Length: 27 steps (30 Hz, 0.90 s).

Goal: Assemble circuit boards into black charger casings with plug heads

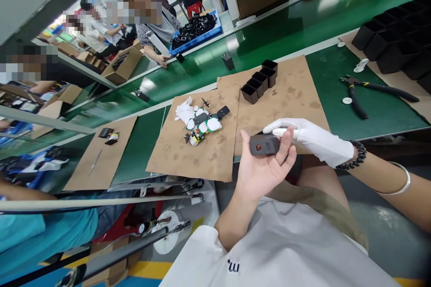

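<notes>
Black plastic casing (264,145): in the left hand (264,168), between thumb and bent fingers, orange showing through its opening.
Left fingers: bare, partly curled around the casing's ends.
Right hand (292,132): gloved, fingers half bent, tips at the casing's far edge; whether they grip it, I cannot tell.
Handling: probably light, stiff, smooth under cotton; best held by its side edges, clear of the opening.
Black cups (260,81): beyond both hands' fingers, on cardboard (292,94).
Pliers (352,84): right of the gloved fingers, on the table (328,76).
</notes>
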{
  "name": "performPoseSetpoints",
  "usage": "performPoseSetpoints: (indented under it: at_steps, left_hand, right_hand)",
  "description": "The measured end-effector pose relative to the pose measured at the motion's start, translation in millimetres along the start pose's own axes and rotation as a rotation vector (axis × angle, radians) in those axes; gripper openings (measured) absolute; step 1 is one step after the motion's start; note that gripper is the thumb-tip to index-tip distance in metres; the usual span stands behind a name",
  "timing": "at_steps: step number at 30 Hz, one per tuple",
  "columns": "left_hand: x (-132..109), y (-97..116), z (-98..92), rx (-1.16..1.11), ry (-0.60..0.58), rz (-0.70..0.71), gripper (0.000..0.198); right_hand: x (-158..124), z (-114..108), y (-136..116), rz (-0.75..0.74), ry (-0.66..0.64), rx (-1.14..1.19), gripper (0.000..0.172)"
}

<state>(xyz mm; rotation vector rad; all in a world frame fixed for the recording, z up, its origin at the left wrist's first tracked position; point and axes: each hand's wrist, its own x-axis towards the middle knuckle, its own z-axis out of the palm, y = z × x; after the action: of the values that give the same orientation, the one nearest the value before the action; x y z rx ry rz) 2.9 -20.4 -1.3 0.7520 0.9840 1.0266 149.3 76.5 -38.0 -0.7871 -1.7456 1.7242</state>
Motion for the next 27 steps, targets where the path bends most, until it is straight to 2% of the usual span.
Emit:
performPoseSetpoints:
  at_steps: [3,5,7,9,11,14,17,19,21,23,25,27]
  left_hand:
    - [6.8,-9.1,-5.4,-0.078,-0.001,-0.009,0.077]
    - [13.0,-20.0,-11.5,-0.104,0.029,0.022,0.057]
    - [19.5,-31.5,-18.0,-0.041,0.099,0.112,0.047]
    - [24.8,-39.9,-23.3,0.064,0.161,0.208,0.049]
    - [27.7,-42.7,-26.1,0.157,0.168,0.278,0.048]
    - [27.6,-38.1,-24.3,0.263,0.131,0.349,0.043]
    - [25.3,-32.1,-17.3,0.231,0.06,0.379,0.044]
    - [23.6,-31.5,-12.0,0.025,-0.053,0.318,0.051]
    - [21.8,-33.4,-7.9,-0.292,-0.154,0.195,0.055]
    - [20.3,-35.6,-6.3,-0.534,-0.179,0.095,0.056]
    - [19.7,-36.1,-7.7,-0.554,-0.15,0.095,0.054]
    - [20.2,-34.7,-11.6,-0.415,-0.117,0.158,0.053]
  right_hand:
    - [-3.8,-3.6,-10.0,0.0,0.062,-0.142,0.038]
    - [-8.4,-17.3,-18.4,-0.062,0.217,-0.47,0.035]
    - [-15.1,-41.9,-23.7,-0.049,0.416,-0.91,0.049]
    - [-23.8,-74.2,-24.3,0.128,0.53,-1.268,0.076]
    - [-32.4,-108.3,-20.4,0.375,0.523,-1.452,0.092]
    - [-37.7,-148.9,-12.0,0.611,0.416,-1.452,0.089]
    - [-30.0,-164.7,-8.3,0.73,0.307,-1.385,0.077]
    - [-21.1,-162.4,-9.5,0.778,0.305,-1.405,0.071]
    - [-13.3,-155.7,-12.9,0.805,0.374,-1.442,0.068]
    - [-9.1,-149.8,-18.2,0.805,0.442,-1.443,0.068]
    - [-10.0,-145.8,-25.8,0.797,0.482,-1.381,0.069]
    - [-16.7,-140.1,-35.1,0.713,0.508,-1.19,0.061]
